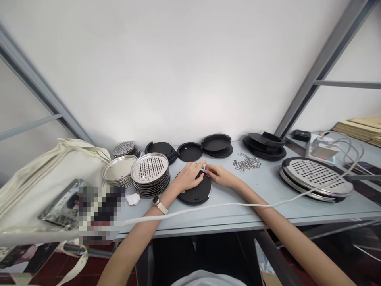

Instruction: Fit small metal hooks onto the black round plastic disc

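Observation:
A black round plastic piece [195, 194], like a lid or shallow holder, lies on the grey table in front of me. My left hand [190, 175] rests over its far left part, thumb on top and fingers reaching over the far edge, holding it. Close to those fingertips, my right hand [218, 174] is closed in a pinch at the far right edge; what it pinches is too small to make out. Left of my hands stands a stack of round metal grater discs [150, 169]. Small silver metal hooks [246, 163] lie in a loose pile to the right.
More black round pieces [216, 143] line the wall, with others [264, 145] farther right. Plain metal discs [119, 169] stand at left beside a cream cloth bag [50, 178]. Perforated metal discs [315, 174] lie at right. A white cable [232, 204] crosses in front of my forearms.

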Demonstrator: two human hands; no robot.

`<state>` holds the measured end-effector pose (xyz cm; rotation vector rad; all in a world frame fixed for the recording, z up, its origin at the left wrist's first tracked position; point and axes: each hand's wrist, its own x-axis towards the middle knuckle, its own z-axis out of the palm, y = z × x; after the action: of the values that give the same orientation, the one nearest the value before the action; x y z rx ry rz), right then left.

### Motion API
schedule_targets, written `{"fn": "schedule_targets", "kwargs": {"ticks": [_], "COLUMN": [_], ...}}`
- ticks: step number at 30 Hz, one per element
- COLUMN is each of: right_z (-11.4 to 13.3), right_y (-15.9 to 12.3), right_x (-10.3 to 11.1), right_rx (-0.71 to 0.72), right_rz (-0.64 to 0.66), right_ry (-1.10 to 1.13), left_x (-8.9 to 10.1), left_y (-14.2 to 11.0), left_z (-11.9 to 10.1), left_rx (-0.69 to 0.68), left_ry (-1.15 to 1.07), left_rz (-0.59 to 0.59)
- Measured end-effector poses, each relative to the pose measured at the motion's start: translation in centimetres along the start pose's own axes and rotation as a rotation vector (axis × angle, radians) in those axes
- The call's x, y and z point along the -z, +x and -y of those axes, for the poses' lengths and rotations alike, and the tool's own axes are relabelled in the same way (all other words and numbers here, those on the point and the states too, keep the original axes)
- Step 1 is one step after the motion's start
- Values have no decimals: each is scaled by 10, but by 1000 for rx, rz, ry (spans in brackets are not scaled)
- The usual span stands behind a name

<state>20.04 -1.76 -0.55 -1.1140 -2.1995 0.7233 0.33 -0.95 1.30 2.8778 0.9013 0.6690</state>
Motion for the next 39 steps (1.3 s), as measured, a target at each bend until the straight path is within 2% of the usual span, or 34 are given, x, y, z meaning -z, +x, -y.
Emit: {"fn": "schedule_targets", "kwargs": {"ticks": [9, 18, 24, 31, 39], "right_z": [-5, 0, 1, -3, -8], "right_y": [2, 2, 1, 0, 2], "right_x": [-5, -2, -5, -4, -5], "right_rx": [-53, -21, -62, -58, -60], "right_rz": [-56, -6, -40, 22, 7], "right_ry": [-2, -16, 43, 80, 82], "left_x": [-1, -3, -5, -2, -6], "left_y": [1, 0, 1, 2, 4], "left_z": [1, 2, 3, 0, 3], "left_rx": [11, 0, -37, -33, -10], "left_ry": [-3, -13, -67, 21, 54], "left_rz": [17, 2, 8, -12, -25]}}
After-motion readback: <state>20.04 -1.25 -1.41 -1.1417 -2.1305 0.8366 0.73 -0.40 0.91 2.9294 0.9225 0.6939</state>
